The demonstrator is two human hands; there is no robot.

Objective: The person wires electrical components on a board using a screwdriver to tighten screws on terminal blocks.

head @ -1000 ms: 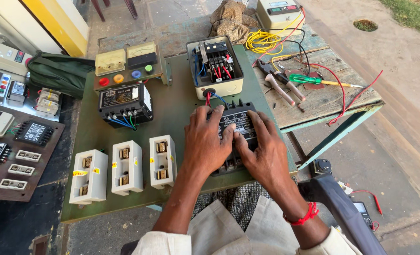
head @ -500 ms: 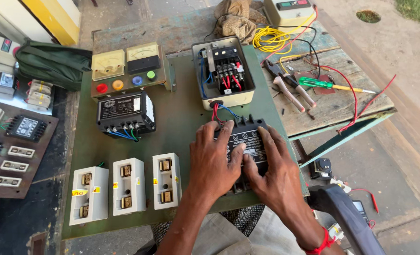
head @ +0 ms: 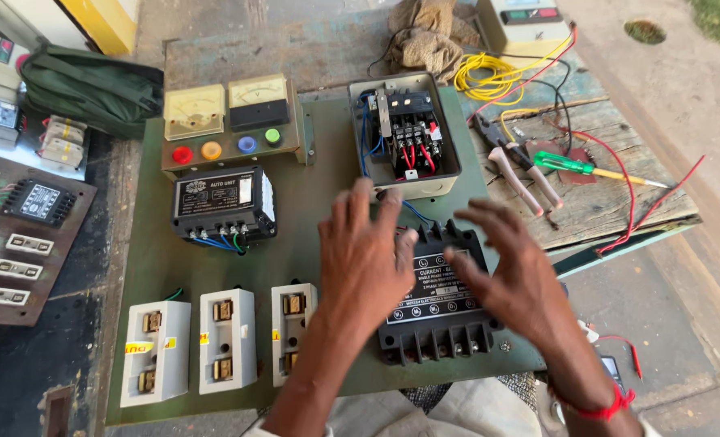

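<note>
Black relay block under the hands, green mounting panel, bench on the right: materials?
Black relay block: looks like moulded plastic, semi-matt, with ribbed terminal bays and a printed label. Green mounting panel: flat painted sheet, matt and scuffed; metal or board underneath cannot be told. Bench: bare weathered wood, with visible grain, cracks and gaps between planks. Left hand and right hand hover open above the block.

Left hand (head: 365, 252) and right hand (head: 507, 273), fingers spread, empty, hovering over black relay unit (head: 437, 303) on green panel board (head: 319, 194). Beyond fingertips: open contactor box (head: 404, 133). Left of left hand: three white fuse holders (head: 222, 344).
</note>
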